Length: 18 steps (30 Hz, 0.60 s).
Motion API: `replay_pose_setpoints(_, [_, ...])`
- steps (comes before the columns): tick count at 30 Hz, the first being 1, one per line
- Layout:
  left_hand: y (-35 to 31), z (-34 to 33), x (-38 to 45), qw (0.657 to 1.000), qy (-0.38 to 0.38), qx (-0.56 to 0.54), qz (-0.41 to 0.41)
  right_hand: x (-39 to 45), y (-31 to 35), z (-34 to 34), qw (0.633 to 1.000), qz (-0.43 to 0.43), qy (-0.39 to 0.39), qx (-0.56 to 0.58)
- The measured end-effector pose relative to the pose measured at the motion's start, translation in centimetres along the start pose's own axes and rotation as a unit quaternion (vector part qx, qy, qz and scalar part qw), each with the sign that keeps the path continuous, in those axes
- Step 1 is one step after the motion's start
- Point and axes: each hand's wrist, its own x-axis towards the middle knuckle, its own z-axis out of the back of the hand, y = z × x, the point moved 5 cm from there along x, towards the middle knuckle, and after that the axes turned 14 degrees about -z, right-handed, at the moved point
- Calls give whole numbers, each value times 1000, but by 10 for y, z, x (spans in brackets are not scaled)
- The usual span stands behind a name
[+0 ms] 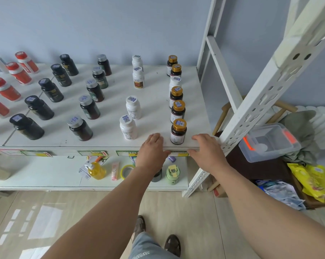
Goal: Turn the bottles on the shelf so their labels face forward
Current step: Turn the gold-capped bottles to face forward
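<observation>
A: Hands?

B: Left hand (pixel 153 148) at lower centre of frame, fingers straight and close together, lying over the front edge of the white shelf (pixel 105 141). Holding nothing. Right hand (pixel 206 150) just right of it, fingers relaxed and slightly spread, resting on the same edge near the white upright post (pixel 259 101). Also holding nothing.

A: Nearest bottle?

B: Gold-capped dark bottle (pixel 178 132), upright, between the two hands, close to both, touched by neither. White label facing the camera. Front of a column of gold-capped bottles (pixel 176 94) running toward the blue wall, with one white bottle (pixel 174 82) standing in that column.

A: Remaining stock?

B: Left of centre, a column of white bottles (pixel 132 107); the front one (pixel 128 127) near the left hand. Further left, silver-capped dark bottles (pixel 89 107), then black-capped bottles (pixel 39 107); red-capped bottles (pixel 5 88) at the left edge of frame. All upright, barcode stickers on the caps.

A: Below?

B: Lower shelf: yellow pump bottle (pixel 96 170), pink tube (pixel 115 171), tape roll (pixel 127 171), green container (pixel 173 173). Clear plastic bin (pixel 268 143) at right of frame.
</observation>
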Motion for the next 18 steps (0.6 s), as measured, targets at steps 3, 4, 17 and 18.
replay_pose_setpoints(3, [-3,3,5,999,16,-32,2,2,17,19,993,-13,20,119])
replay_pose_setpoints(4, [-5,4,7,998,24,-59,9,3,25,24,989,-7,28,145])
replay_pose_setpoints(17, [-4,28,22,971,69,-220,58,17,70,50,985,10,102,138])
replay_pose_setpoints(18, [-4,30,22,968,82,-230,52,17,71,53,986,8,95,138])
